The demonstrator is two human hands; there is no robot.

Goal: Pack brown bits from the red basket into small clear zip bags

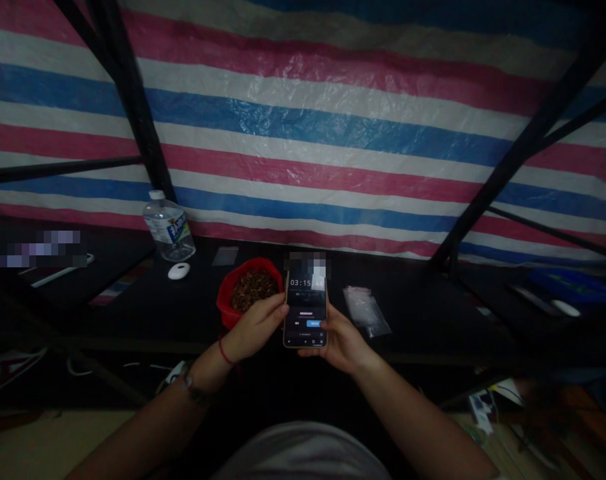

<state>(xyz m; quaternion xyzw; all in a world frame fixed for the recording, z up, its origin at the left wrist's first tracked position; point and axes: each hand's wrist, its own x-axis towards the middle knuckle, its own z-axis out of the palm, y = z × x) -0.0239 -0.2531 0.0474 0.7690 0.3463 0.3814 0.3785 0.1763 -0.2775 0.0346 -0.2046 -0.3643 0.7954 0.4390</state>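
A smartphone [305, 307] with a lit screen is held upright between both my hands, showing large timer digits and a blue button. My left hand [255, 323] grips its left edge, thumb along the side. Around its lower right edge my right hand [343, 337] is closed, with the thumb by the blue button. Just behind my left hand stands a red bag [227, 303], open at the top and full of small brown pieces [255, 288] whose kind I cannot make out. Clear plastic bags [367, 312] lie to the right of the phone.
On the black table [133, 313] are a large clear plastic bottle [169, 227], a white oval object [179, 271] and a small clear bag [225, 256]. Dark metal posts [137, 113] frame a striped plastic sheet [307, 127] behind. A blue item [573, 285] lies far right.
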